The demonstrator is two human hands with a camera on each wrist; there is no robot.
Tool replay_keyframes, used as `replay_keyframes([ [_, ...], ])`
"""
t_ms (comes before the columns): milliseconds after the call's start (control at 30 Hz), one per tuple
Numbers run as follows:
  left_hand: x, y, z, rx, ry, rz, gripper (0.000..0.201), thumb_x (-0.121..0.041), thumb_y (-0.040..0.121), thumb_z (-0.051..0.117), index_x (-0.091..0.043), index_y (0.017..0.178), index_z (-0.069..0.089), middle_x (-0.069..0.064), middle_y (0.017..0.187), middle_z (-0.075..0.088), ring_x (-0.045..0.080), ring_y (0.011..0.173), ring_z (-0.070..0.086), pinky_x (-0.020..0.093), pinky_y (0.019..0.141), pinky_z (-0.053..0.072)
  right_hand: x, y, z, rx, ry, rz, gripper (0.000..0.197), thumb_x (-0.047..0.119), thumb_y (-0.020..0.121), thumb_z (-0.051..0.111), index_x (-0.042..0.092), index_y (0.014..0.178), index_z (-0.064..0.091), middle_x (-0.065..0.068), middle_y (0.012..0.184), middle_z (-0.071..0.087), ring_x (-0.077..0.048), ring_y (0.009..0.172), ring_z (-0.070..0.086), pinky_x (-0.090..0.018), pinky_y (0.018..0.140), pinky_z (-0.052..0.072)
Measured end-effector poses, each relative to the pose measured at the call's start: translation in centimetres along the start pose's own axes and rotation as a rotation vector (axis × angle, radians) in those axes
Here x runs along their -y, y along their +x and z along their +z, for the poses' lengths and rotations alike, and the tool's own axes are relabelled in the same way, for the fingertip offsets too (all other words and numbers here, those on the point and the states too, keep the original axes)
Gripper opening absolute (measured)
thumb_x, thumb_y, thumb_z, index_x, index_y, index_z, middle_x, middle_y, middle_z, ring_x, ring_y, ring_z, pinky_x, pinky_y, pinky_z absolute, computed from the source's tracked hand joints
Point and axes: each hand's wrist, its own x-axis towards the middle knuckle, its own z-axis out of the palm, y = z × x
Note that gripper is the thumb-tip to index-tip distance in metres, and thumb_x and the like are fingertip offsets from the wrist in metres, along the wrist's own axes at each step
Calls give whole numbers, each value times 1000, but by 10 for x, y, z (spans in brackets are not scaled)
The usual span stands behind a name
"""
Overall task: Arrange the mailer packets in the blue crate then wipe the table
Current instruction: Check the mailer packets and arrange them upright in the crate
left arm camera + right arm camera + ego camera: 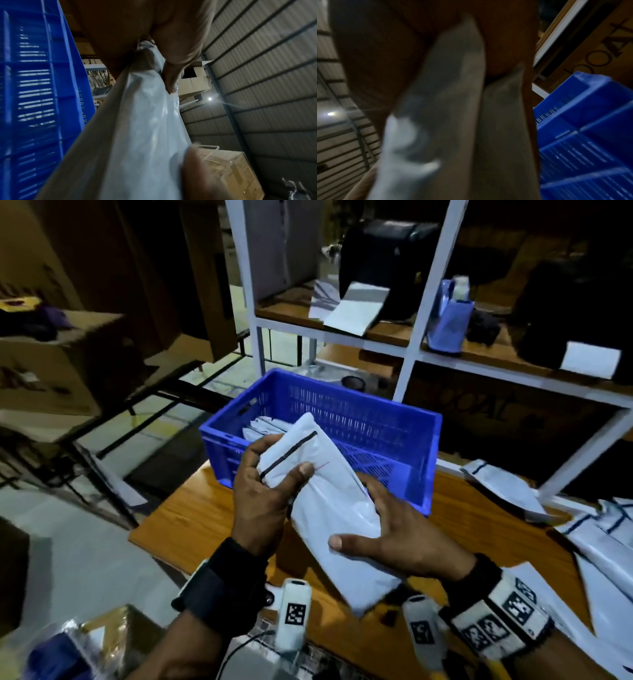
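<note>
Both hands hold one white mailer packet (329, 508) with a black strip, tilted above the wooden table (205, 518) just in front of the blue crate (424, 440). My left hand (274, 477) grips its upper end, thumb on top. My right hand (387, 529) holds its lower right side, thumb across the face and fingers behind the edge. Some white packets (263, 426) lie inside the crate at its left. In the left wrist view the packet (145, 128) fills the middle beside the crate wall (42, 94). The right wrist view shows the blurred packet (453, 121) and the crate (582, 135).
More white packets lie on the table at the right (507, 491) and far right (609, 542). A white-framed shelf rack (414, 337) stands behind the crate with a black printer (387, 268) and a blue tape dispenser (452, 313). Cardboard boxes (61, 364) stand at the left.
</note>
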Motion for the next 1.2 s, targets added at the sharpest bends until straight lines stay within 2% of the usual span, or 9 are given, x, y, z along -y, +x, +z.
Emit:
replay_keyframes([
  [200, -6, 55, -13, 88, 70, 12, 70, -16, 77, 89, -19, 139, 57, 7, 130, 70, 32, 118, 68, 55, 98, 56, 7, 39, -35, 103, -152, -79, 64, 51, 90, 74, 47, 145, 41, 22, 133, 64, 0, 119, 63, -39, 102, 53],
  [333, -34, 111, -26, 297, 234, 34, 48, -18, 79, 84, -13, 125, 67, 13, 117, 75, 34, 106, 72, 57, 93, 58, 25, 86, -82, 110, -359, -163, 63, 69, 85, 68, 49, 138, 42, 18, 128, 65, -5, 111, 65, -41, 94, 55],
  [500, -54, 147, -14, 352, 248, 97, 37, -11, 91, 75, -7, 124, 60, 9, 108, 74, 24, 94, 71, 34, 75, 58, 52, 134, -98, 88, -352, -278, 83, 67, 87, 67, 52, 154, 20, 26, 145, 54, 1, 124, 59, -32, 103, 51],
  [633, -51, 199, -19, 348, 227, 117, 33, -11, 96, 70, -3, 125, 57, 19, 113, 71, 31, 99, 71, 43, 81, 61, 51, 192, -97, 35, -356, -328, 70, 56, 98, 58, 47, 156, 19, 13, 144, 59, -15, 125, 62, -44, 100, 52],
  [800, -34, 277, -43, 413, 330, 146, 29, -14, 88, 76, -2, 109, 60, 11, 94, 71, 14, 85, 68, 28, 72, 55, 37, 261, -89, -23, -409, -285, 58, 53, 100, 54, 35, 151, 33, 9, 133, 65, -19, 117, 66, -45, 94, 53],
  [967, -5, 362, -78, 507, 576, 141, 41, -46, 70, 90, -23, 96, 69, -1, 93, 75, 19, 88, 71, 42, 80, 58, 21, 327, -73, -86, -575, -161, 53, 46, 102, 54, 33, 151, 35, 2, 128, 67, -26, 113, 65, -37, 83, 51],
  [1067, 22, 404, -104, 571, 750, 16, 46, -51, 65, 90, -34, 100, 66, -3, 92, 74, 25, 86, 73, 52, 79, 60, 0, 362, -54, -136, -748, -31, 63, 51, 97, 43, 35, 156, 28, -4, 134, 65, -32, 118, 63, -41, 86, 51],
  [1133, 31, 419, -115, 633, 871, -42, 46, -46, 68, 91, -37, 103, 63, -6, 92, 71, 13, 80, 71, 47, 80, 60, -21, 377, -38, -158, -810, 57, 62, 44, 97, 47, 33, 156, 29, -5, 137, 62, -32, 121, 61, -42, 89, 51],
  [1200, 38, 426, -121, 713, 976, -65, 44, -36, 74, 91, -33, 109, 64, -9, 96, 69, -1, 71, 66, 28, 76, 59, -44, 387, -22, -139, -821, 146, 62, 41, 94, 46, 32, 153, 29, -4, 142, 59, -34, 120, 63, -43, 88, 53],
])
